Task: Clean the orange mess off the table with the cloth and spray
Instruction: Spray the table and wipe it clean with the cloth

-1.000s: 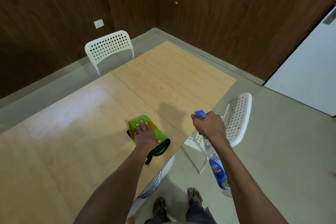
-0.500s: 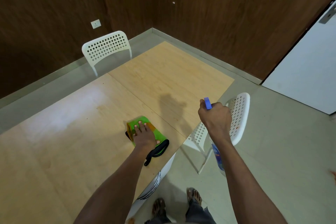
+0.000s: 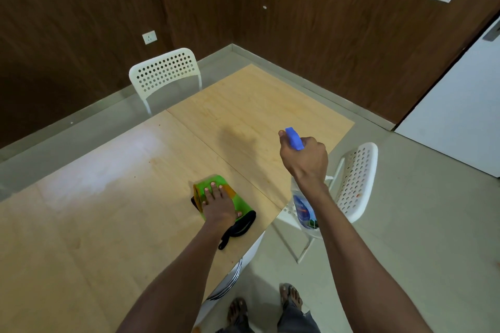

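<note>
1. Left hand is flat on the green cloth, fingers straight and spread, pressing it down onto the wooden table near the right-hand edge. The cloth has a black trim and strap sticking out toward the person, plus orange stains near the fingertips.
2. Right hand is wrapped tight around the neck of the spray bottle, held up in the air over the table edge. The blue nozzle pokes out above the fist and the clear body with its blue label hangs down below the wrist.
3. Faint orange specks show on the table further out from the cloth.
4. One white perforated chair sits at the far side, another white chair just beside the right edge, behind the bottle.
</note>
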